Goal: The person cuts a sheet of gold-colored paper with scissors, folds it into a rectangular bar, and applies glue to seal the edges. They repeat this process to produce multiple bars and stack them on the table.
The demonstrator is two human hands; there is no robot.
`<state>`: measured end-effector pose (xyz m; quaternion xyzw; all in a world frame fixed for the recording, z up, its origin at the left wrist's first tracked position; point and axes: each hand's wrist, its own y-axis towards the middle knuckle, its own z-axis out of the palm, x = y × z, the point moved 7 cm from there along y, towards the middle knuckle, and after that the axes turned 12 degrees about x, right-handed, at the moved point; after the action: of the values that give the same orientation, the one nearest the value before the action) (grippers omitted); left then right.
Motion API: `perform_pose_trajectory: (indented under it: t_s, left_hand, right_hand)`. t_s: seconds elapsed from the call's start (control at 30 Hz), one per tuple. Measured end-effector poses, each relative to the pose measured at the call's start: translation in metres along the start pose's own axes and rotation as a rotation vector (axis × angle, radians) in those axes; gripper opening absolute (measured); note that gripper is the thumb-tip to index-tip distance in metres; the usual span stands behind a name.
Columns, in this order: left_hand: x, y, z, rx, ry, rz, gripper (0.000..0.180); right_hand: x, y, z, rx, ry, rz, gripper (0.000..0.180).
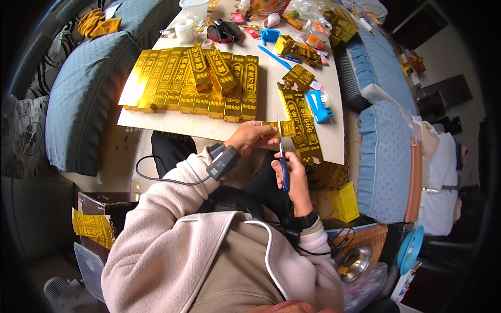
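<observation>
My left hand [249, 136] pinches a small piece of shiny gold printed card [287, 128] at the table's near edge. In my right hand [296, 181] is a pair of scissors [285, 175] with dark blue handles. Their blades point away from me and cross the gold card just right of my left fingertips; whether they are fully closed is too small to tell. Behind and right of the card lie flat gold printed sheets [308, 136]. A row of long gold boxes [169, 78] lies side by side farther left, with two more gold boxes [221, 72] resting on top.
Right of the sheets sits a blue tape dispenser [320, 108]. A blue pen [273, 57], a round dark red-and-black case [223, 32] and a clear jar [316, 35] are farther back. Blue covered sofas [83, 99] flank the table. Near my right side is a metal bowl [359, 266].
</observation>
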<state>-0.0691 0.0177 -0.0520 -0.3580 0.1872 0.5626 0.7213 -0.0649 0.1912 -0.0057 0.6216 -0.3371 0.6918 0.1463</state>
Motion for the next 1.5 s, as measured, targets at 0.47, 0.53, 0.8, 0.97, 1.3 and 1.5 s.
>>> perform_pose_trajectory:
  t_s: [0.47, 0.53, 0.8, 0.97, 1.3, 1.5]
  left_hand:
    - [-0.023, -0.035, 0.018, 0.122, 0.107, 0.132, 0.027]
    - [-0.029, -0.047, 0.019, 0.098, 0.166, 0.132, 0.026]
    - [-0.063, -0.092, -0.021, -0.133, 0.362, 0.359, 0.028]
    - [-0.076, -0.126, -0.043, -0.160, 0.271, 0.515, 0.025]
    - [-0.100, -0.169, -0.068, -0.303, 0.273, 0.663, 0.023]
    - [-0.109, -0.150, -0.038, -0.051, 0.211, 0.756, 0.008]
  right_hand:
    - [0.053, 0.043, -0.081, -0.475, -0.945, -0.044, 0.037]
    - [0.055, 0.051, -0.082, -0.447, -1.031, -0.054, 0.038]
    - [0.099, 0.068, -0.031, -0.386, -1.078, -0.341, 0.043]
    - [0.131, 0.130, 0.053, -0.193, -1.051, -0.434, 0.072]
    - [0.116, 0.182, 0.089, -0.233, -0.915, -0.448, 0.042]
    - [0.070, 0.087, 0.033, -0.100, -0.260, -0.565, 0.036]
